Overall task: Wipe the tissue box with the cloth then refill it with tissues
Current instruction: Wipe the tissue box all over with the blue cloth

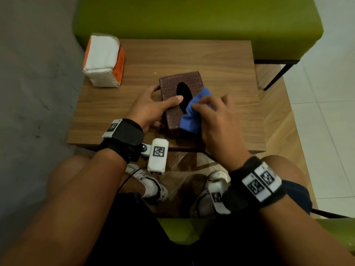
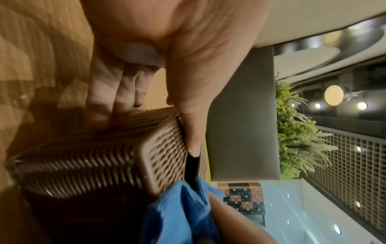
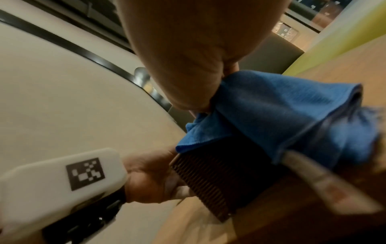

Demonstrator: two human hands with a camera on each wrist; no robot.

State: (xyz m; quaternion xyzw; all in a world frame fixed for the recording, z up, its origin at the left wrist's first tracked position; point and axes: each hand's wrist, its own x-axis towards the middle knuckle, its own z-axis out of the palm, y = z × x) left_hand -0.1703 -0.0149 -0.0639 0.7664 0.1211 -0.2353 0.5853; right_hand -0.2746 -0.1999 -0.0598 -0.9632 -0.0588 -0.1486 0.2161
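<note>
On the wooden counter (image 1: 221, 60), your left hand (image 1: 148, 108) grips the brown woven tissue box (image 1: 172, 81) while your right hand (image 1: 219, 120) clutches the blue cloth (image 1: 190, 120) on its top.

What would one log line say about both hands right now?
left hand holds brown woven tissue box | right hand grips blue cloth on box top | white-orange tissue pack unopened | stage: wiping
</note>
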